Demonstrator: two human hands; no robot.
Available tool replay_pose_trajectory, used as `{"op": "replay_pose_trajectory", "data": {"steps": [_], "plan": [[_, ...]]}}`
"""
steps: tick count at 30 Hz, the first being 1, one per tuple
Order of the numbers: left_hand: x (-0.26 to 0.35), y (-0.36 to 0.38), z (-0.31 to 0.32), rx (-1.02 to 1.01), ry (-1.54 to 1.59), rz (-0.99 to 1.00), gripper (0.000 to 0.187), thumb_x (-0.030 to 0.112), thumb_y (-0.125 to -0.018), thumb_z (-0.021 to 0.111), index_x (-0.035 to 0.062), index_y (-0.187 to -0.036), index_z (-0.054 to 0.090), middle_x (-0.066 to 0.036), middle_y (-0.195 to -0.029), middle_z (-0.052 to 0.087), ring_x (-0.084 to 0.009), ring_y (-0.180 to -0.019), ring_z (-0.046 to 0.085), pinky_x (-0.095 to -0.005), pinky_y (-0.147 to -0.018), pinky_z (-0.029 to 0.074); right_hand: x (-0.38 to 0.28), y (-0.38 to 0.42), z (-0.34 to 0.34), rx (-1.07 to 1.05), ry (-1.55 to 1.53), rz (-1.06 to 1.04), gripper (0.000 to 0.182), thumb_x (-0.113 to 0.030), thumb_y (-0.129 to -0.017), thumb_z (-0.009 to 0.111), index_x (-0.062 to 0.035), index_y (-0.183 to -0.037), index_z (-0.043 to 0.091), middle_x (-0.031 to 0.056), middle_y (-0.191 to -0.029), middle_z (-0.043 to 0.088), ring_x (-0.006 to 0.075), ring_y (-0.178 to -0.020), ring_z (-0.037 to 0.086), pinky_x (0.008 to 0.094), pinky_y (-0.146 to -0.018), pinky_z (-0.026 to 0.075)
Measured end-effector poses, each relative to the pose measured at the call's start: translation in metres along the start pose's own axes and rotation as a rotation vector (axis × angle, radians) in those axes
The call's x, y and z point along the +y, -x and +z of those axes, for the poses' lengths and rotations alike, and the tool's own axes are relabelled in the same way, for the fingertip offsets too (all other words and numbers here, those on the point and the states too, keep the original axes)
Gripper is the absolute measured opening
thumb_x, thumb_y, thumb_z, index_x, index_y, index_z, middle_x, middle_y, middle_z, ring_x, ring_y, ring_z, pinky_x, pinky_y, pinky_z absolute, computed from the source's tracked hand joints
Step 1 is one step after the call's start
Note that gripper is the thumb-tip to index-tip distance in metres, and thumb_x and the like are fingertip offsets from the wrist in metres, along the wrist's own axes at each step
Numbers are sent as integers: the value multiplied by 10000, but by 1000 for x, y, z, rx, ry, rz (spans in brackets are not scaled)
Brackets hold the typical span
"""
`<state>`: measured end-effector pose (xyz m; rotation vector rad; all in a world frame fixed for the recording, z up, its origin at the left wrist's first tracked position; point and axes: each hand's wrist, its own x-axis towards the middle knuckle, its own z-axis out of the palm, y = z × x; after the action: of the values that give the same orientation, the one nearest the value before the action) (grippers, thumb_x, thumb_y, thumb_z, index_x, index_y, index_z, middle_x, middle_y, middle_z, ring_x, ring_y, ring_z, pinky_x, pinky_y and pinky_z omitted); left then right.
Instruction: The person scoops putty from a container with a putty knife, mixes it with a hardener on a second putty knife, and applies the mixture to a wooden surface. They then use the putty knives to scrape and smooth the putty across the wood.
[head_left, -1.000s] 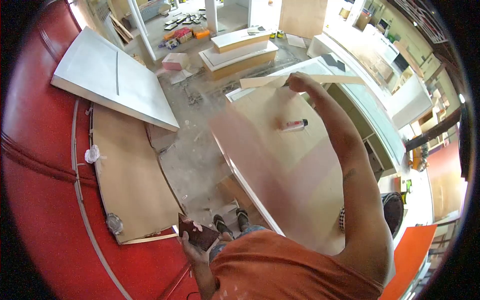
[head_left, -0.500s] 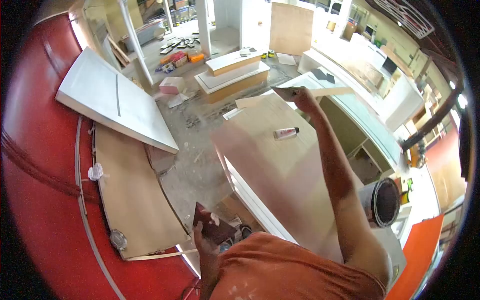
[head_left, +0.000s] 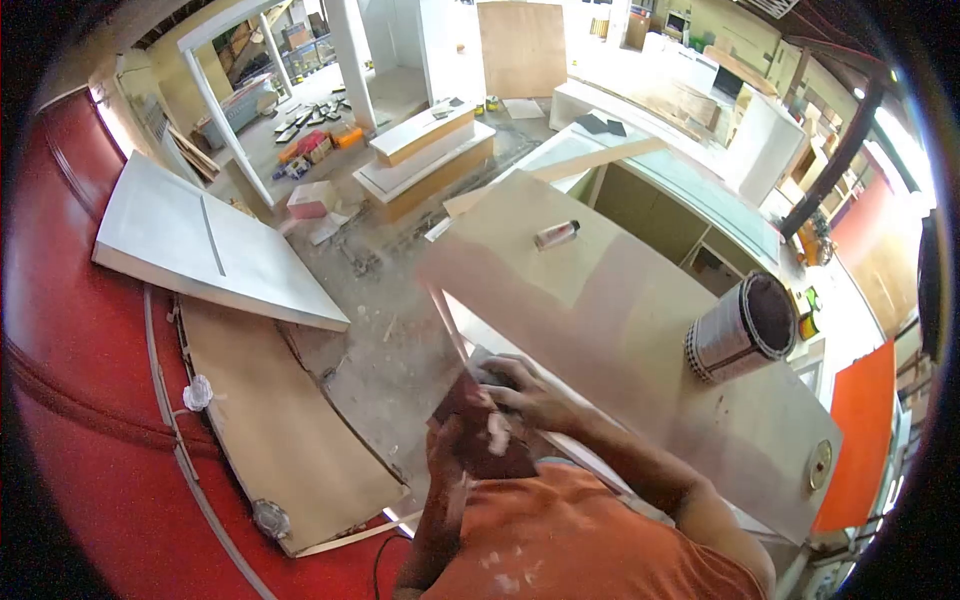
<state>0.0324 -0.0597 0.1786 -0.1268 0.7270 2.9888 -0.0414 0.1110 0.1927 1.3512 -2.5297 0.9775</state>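
Note:
My left hand point(head_left: 447, 450) is closed around the edge of a dark reddish-brown flat plate point(head_left: 510, 462), held in front of my orange shirt. A smear of pale putty point(head_left: 497, 432) lies on the plate's face. My right hand point(head_left: 525, 392) is at the plate's upper right side, its fingers curled around a flat scraper that is mostly hidden and blurred. Beside both hands is a long wooden panel point(head_left: 620, 310) with pinkish patches. On it lie a small white tube point(head_left: 557, 235) and a large open can point(head_left: 722, 340), dark inside.
A round lid point(head_left: 820, 465) is at the panel's near right end. To the left, a white slab point(head_left: 205, 245) leans over a brown board point(head_left: 270, 400) by a red wall point(head_left: 60, 300). White-topped stepped boxes point(head_left: 425, 165) stand farther back. An orange panel point(head_left: 862, 430) is at the right.
My right hand has come back from the panel's far end to the plate, scraper in it. My left hand has raised the plate rightward. The view has shifted, showing more of the can.

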Motion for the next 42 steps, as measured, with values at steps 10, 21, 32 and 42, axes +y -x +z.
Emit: {"op": "replay_pose_trajectory", "data": {"steps": [10, 21, 32, 42], "plan": [[30, 9, -42, 65, -20, -86, 442, 203, -893, 598, 32, -1281, 476, -83, -947, 600, -169, -812, 595, -308, -642, 513, -71, 18, 73, 375, -498, -260, 497, -112, -828, 687, -94, -1284, 490, 159, -1367, 382, 298, -1340, 304, 396, -1106, 264], [60, 47, -63, 16, 255, 182, 447, 223, -879, 610, -20, -1223, 460, -125, -1025, 590, -202, -801, 603, -329, -745, 524, -58, 45, 63, 24, -1956, 739, 573, -251, -856, 669, -3, -1325, 455, 135, -1134, 633, 224, -985, 658, 365, -868, 544], [45, 92, -75, 307, -110, 302, 442, 270, -902, 615, 6, -1229, 478, -108, -1036, 593, -193, -842, 615, -355, -777, 536, -88, -45, 109, 318, -1561, 1085, 245, -211, -952, 500, 0, -1076, 514, 97, -857, 596, 177, -687, 608, 307, -708, 562], [71, 112, -97, 971, -871, 497, 544, 470, -962, 473, -54, -1037, 598, -180, -974, 607, -258, -902, 549, -406, -771, 433, -163, 13, 124, 310, -1272, 923, 275, -210, -876, 636, 11, -1026, 573, 81, -886, 656, 150, -683, 637, 281, -479, 475]]}}
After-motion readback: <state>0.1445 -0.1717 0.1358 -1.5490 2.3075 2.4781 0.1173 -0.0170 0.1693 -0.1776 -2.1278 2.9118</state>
